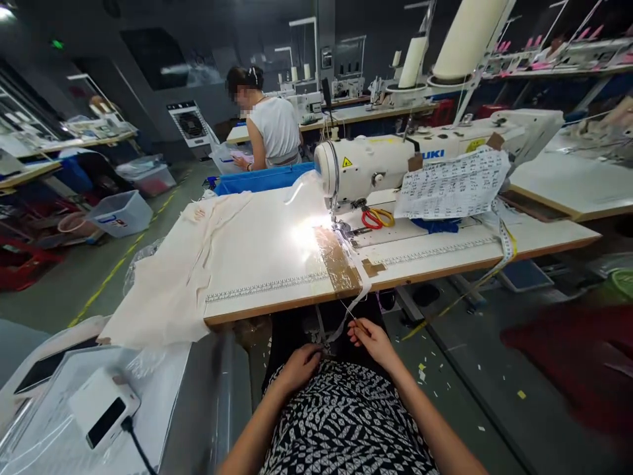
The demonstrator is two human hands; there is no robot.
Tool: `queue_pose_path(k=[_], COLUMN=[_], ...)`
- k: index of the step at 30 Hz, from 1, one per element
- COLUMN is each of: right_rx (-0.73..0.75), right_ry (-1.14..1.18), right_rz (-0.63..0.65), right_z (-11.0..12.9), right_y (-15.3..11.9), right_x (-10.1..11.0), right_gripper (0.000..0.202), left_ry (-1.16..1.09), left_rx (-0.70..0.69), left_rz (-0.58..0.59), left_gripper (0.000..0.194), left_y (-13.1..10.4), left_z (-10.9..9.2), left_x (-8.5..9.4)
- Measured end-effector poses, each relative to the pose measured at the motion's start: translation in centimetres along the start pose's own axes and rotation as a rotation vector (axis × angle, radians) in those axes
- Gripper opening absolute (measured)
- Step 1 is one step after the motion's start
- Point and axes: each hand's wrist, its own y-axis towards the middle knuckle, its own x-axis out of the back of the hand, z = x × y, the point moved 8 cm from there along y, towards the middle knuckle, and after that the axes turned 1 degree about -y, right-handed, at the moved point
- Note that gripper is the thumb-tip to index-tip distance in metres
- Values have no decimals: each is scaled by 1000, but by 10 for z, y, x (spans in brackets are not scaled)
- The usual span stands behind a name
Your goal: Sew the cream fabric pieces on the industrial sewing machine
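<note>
A narrow white fabric strip (366, 285) runs from the needle area of the white sewing machine (366, 165), over the table's front edge and down to my lap. My left hand (301, 367) rests on my lap, its fingers closed at the strip's lower part; the exact pinch is hard to see. My right hand (374, 343) is closed around the brown handle of an awl (361, 325). The awl's thin metal shaft points up and left, below the table edge and beside the hanging strip.
Pale fabric pieces (173, 284) hang over the table's left end. Red-and-yellow-handled scissors (376, 218) lie by the machine, near a handwritten sheet (452, 185) and a tape measure (506, 241). At lower left sits a white device (105, 406) with a cable. A co-worker (277, 128) sits ahead.
</note>
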Motion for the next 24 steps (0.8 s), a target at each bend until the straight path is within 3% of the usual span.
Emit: queue_pose_path(k=[4, 9, 13, 18, 21, 24], right_rx=[-28, -53, -49, -48, -61, -84], right_ry=[-50, -133, -226, -329, -377, -430], right_rz=[17, 59, 107, 141, 153, 176], right_z=[4, 2, -3, -3, -2, -8], right_y=[2, 9, 17, 29, 36, 45], right_x=[-2, -6, -13, -24, -26, -24], right_gripper=[49, 47, 43, 41, 45, 48], left_ry=[-131, -269, -195, -49, 47, 163], left_rx=[-70, -92, 7, 110, 163, 232], left_rz=[-5, -101, -275, -456, -612, -752], left_gripper=[43, 45, 43, 47, 52, 53], left_y=[-19, -63, -98, -127, -143, -158], left_z=[-32, -65, -59, -34, -22, -14], left_x=[38, 129, 201, 270, 305, 328])
